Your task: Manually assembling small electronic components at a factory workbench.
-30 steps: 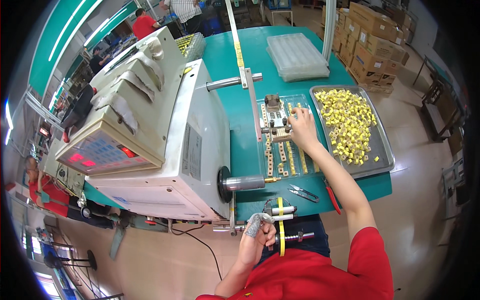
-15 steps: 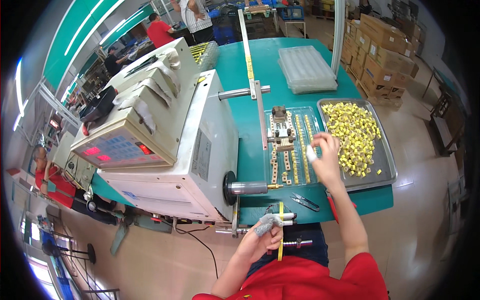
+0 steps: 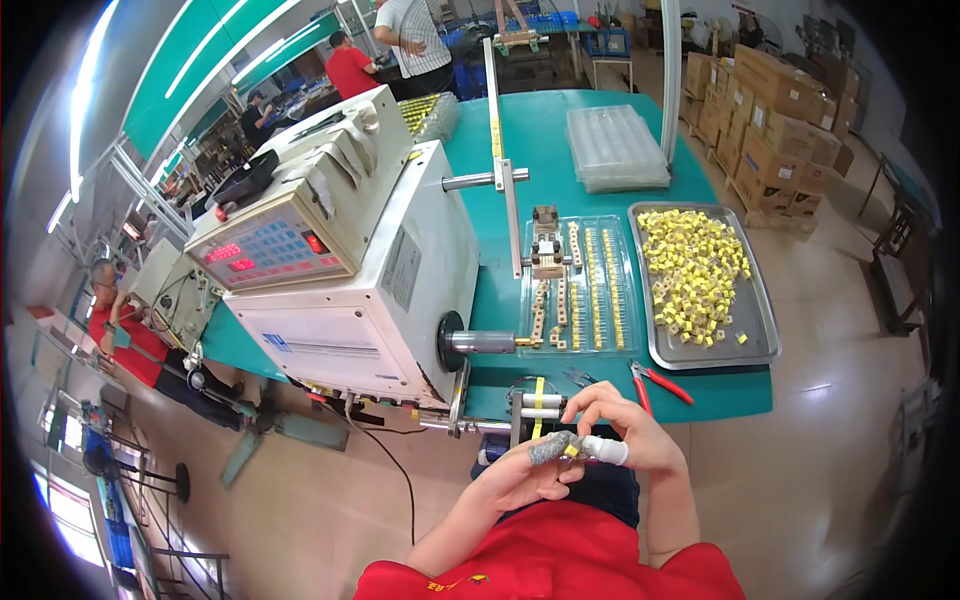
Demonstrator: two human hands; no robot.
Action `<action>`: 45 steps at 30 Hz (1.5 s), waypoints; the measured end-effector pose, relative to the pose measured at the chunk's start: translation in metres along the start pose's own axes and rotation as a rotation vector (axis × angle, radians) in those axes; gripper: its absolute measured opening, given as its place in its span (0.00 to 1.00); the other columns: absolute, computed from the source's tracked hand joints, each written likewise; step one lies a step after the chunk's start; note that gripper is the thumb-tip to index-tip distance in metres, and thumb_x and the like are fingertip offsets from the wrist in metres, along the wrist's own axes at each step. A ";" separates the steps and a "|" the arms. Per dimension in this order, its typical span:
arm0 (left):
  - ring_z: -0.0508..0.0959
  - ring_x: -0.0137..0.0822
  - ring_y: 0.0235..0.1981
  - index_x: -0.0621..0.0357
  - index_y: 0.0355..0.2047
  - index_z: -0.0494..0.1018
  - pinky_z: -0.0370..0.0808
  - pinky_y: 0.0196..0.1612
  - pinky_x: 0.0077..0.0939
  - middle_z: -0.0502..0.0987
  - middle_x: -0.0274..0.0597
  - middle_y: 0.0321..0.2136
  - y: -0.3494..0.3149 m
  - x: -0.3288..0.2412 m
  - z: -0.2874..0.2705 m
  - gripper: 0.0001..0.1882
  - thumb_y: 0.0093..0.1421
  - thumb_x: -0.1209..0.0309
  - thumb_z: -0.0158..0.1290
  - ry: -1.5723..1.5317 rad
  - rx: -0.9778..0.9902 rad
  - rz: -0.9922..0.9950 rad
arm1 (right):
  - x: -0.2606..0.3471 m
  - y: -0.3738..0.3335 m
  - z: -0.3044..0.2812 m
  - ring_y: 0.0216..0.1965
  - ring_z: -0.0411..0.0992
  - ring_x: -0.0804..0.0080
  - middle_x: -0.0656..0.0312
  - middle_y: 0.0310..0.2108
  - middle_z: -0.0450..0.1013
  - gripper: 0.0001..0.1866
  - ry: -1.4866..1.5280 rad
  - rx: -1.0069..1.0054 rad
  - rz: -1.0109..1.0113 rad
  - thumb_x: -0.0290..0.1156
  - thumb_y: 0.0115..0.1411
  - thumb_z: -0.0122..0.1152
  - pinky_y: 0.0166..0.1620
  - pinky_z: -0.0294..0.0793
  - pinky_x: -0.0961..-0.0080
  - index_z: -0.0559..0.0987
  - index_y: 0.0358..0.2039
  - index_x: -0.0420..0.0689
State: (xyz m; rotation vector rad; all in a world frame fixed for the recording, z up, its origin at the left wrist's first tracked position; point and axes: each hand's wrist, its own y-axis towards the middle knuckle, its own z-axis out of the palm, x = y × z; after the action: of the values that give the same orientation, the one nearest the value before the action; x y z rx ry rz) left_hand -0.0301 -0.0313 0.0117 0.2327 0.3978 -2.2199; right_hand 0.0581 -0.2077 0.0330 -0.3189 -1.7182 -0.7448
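Observation:
In front of my body my two hands meet over a small yellow-wrapped coil (image 3: pixel 571 451). My left hand (image 3: pixel 528 474) has a grey-wrapped fingertip and is closed on the coil from the left. From the right, my right hand (image 3: pixel 630 432) pinches at the same piece, its white-wrapped digit against it and its other fingers curled. The coil's far side is hidden by the fingers. Just beyond the hands, a yellow tape strip (image 3: pixel 538 400) runs over metal rollers (image 3: pixel 543 406) at the table edge.
A white winding machine (image 3: pixel 330 330) with a spindle (image 3: pixel 485 342) stands left. A clear tray (image 3: pixel 628 345) holds rows of coils and bobbins. The metal tray (image 3: pixel 765 330) holds many yellow coils. Red-handled pliers (image 3: pixel 662 385) and snips (image 3: pixel 578 378) lie nearby. Plastic trays (image 3: pixel 617 150) are stacked behind.
My right hand has come back from between the clear tray and the metal tray to meet my left hand. A yellow coil now shows between them. The view has shifted slightly.

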 end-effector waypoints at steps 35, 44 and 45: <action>0.66 0.26 0.32 0.63 0.45 0.63 0.63 0.29 0.15 0.67 0.36 0.35 0.036 -0.046 0.002 0.17 0.56 0.72 0.49 0.056 -0.003 0.265 | -0.011 0.031 0.013 0.37 0.64 0.64 0.60 0.36 0.66 0.14 -0.527 -0.530 -0.249 0.33 0.45 0.64 0.37 0.66 0.73 0.76 0.34 0.45; 0.62 0.22 0.26 0.64 0.44 0.62 0.59 0.27 0.13 0.66 0.36 0.33 0.042 -0.052 -0.003 0.17 0.53 0.75 0.48 0.064 -0.058 0.175 | -0.029 0.031 0.019 0.35 0.64 0.63 0.60 0.32 0.65 0.10 -0.604 -0.629 -0.243 0.30 0.44 0.63 0.36 0.65 0.72 0.77 0.30 0.45; 0.62 0.22 0.26 0.64 0.43 0.62 0.59 0.27 0.13 0.66 0.35 0.32 0.043 -0.053 -0.003 0.17 0.52 0.75 0.49 0.060 -0.077 0.188 | -0.030 0.033 0.019 0.34 0.65 0.63 0.60 0.32 0.65 0.10 -0.571 -0.632 -0.221 0.30 0.44 0.63 0.37 0.65 0.71 0.77 0.29 0.46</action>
State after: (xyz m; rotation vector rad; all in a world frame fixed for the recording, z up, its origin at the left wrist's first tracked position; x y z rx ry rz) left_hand 0.0364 -0.0176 0.0158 0.2842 0.4731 -2.0127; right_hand 0.0712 -0.1653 0.0124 -0.8477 -2.0265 -1.4677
